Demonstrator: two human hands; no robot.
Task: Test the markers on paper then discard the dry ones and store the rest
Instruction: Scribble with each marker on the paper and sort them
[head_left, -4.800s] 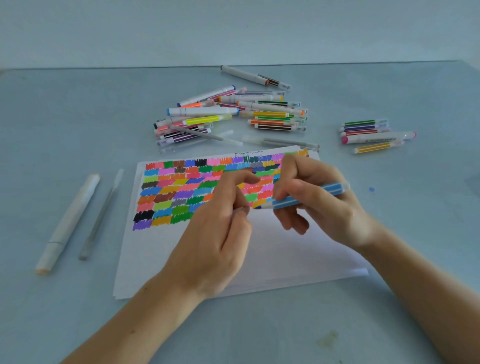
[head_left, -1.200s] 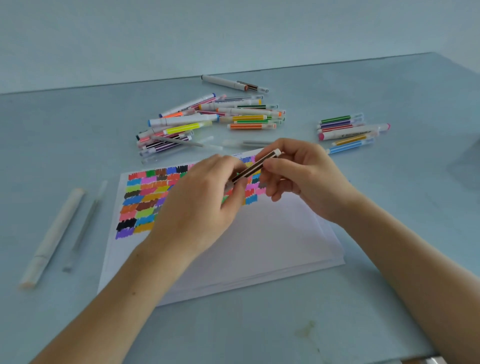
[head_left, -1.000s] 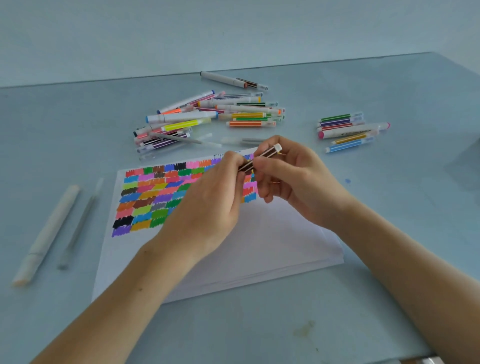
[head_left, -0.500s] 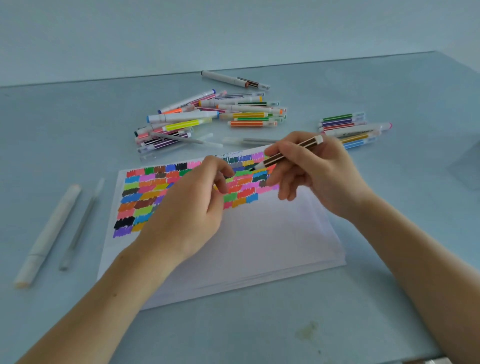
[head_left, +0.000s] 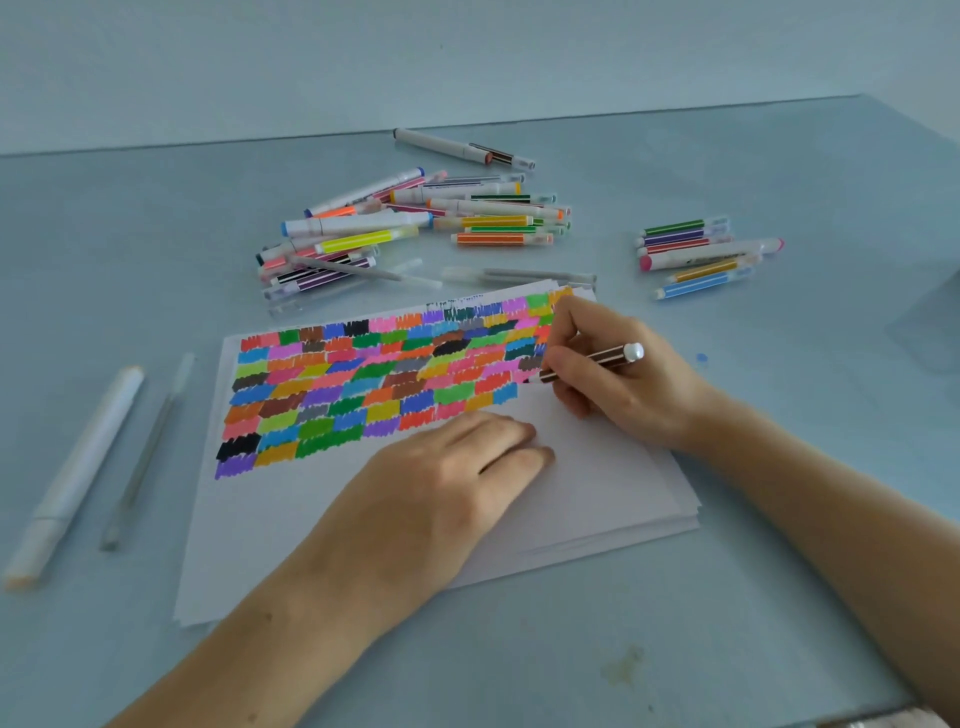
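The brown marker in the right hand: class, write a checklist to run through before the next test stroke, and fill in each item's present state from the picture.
1. Right hand grips the brown marker like a pen: ok.
2. Tip points down at the paper, at the right end of the colour patches: ok.
3. Cap off the writing end: cannot tell, fingers hide the tip.
4. Left hand rests on the paper to steady it: ok.
5. Blank paper beside the tip for a fresh patch: ok.
6. Marker still has ink: cannot tell, no new brown stroke visible yet.
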